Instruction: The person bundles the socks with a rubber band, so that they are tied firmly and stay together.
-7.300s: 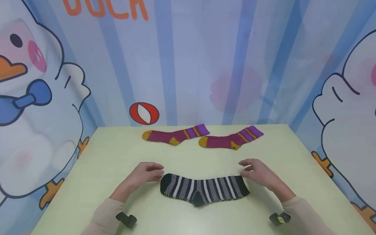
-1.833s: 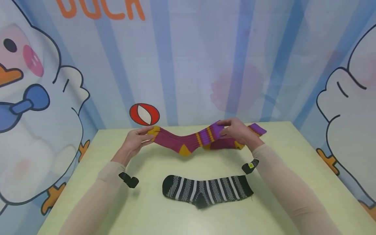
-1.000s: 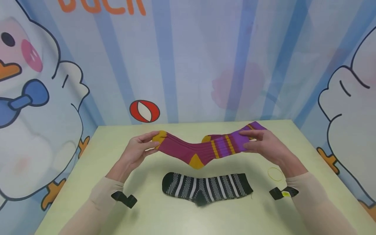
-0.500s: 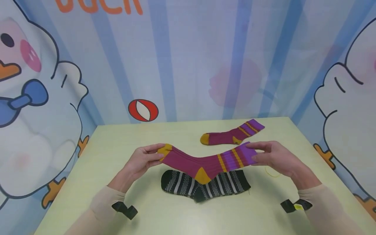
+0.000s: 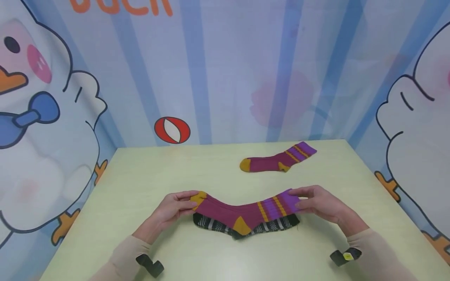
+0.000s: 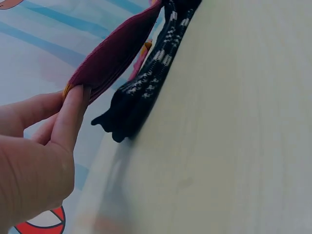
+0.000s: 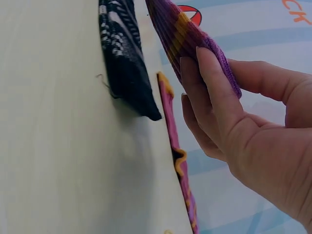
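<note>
Both hands hold a maroon sock (image 5: 225,209) with mustard toe and heel and a purple striped cuff. My left hand (image 5: 171,208) pinches its toe end; my right hand (image 5: 321,203) pinches the cuff. The sock sags in the middle, above the black-and-white patterned sock (image 5: 281,224) and covering much of it in the head view. Both wrist views show a gap between the held sock and the patterned sock (image 6: 146,83). A second maroon sock (image 5: 265,164), matching the held one, lies farther back.
The pale table (image 5: 158,168) meets a blue striped backdrop (image 5: 228,78) with duck drawings at its far edge. A black wrist camera (image 5: 151,266) sits on the left sleeve, another wrist camera (image 5: 345,256) on the right.
The hands have taken the left maroon sock from the back of the table and brought it toward the person, over the patterned sock. In the last half second it has come lower and nearer.
</note>
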### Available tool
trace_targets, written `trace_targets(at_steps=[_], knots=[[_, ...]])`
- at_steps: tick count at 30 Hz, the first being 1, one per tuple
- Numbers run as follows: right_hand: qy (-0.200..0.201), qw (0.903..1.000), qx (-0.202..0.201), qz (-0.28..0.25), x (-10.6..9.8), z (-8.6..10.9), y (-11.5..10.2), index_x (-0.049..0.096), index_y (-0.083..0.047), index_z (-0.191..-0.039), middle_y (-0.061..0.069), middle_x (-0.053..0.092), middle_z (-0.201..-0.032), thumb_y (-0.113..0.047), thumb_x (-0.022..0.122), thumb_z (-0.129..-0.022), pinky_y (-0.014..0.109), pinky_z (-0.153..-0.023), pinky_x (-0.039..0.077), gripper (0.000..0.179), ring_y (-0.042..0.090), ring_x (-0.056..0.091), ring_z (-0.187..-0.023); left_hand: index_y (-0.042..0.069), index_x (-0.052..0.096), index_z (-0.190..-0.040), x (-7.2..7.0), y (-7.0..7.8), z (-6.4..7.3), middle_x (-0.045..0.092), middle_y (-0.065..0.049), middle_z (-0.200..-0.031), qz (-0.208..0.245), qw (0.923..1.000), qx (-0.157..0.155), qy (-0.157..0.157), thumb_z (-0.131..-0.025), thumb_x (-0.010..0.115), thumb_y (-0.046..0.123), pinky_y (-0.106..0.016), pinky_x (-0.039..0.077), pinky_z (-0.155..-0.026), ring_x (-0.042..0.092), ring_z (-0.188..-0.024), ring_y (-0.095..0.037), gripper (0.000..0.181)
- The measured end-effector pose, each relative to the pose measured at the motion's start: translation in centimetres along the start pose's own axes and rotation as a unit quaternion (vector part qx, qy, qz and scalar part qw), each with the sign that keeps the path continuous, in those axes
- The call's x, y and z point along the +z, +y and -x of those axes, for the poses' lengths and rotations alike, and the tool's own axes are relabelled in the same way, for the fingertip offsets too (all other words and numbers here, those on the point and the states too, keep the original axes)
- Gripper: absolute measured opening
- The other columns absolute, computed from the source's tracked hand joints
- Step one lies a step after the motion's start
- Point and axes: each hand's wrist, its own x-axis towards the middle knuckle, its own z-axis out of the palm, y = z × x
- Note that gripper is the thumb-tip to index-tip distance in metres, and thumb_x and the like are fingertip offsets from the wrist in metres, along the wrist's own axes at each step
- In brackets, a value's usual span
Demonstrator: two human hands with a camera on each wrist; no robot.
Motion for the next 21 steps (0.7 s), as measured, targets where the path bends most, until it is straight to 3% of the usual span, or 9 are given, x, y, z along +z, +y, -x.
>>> trace_targets(at_steps=[10,13,21], knots=[[0.037,0.9974,0.050,0.036,0.8,-0.7,1.4,0.044,0.013,-0.143,0.032,0.039,-0.145,-0.001,0.065,-0.091,0.039,-0.089,0.056,0.057,0.032,0.055,-0.112,-0.009,0.053,-0.138,-0.4,-1.2,-0.3,0.058,-0.021,-0.133,-0.030,0.9995,0.005,-0.005,-0.091,0.066,-0.007,-0.031,0.057,-0.085,0.067,-0.102,-0.021,0.049],[0.048,0.9961,0.053,0.052,1.1,-0.7,1.6,0.044,0.013,-0.142,0.033,0.038,-0.144,0.000,0.064,-0.091,0.039,-0.088,0.056,0.057,0.033,0.056,-0.112,-0.009,0.055,-0.136,-0.3,-1.3,-0.4,0.056,-0.023,-0.136,-0.058,0.9982,0.013,0.001,-0.090,0.067,-0.006,-0.031,0.056,-0.086,0.065,-0.104,-0.021,0.048],[0.089,0.9799,0.050,0.172,2.3,-0.5,1.4,0.053,0.008,-0.137,0.030,0.049,-0.137,-0.002,0.069,-0.087,0.039,-0.083,0.057,0.054,0.036,0.057,-0.112,-0.005,0.063,-0.130,0.1,-1.2,-0.4,0.061,-0.022,-0.131,-0.145,0.9889,0.026,0.020,-0.087,0.070,-0.004,-0.032,0.057,-0.085,0.066,-0.104,-0.023,0.043]])
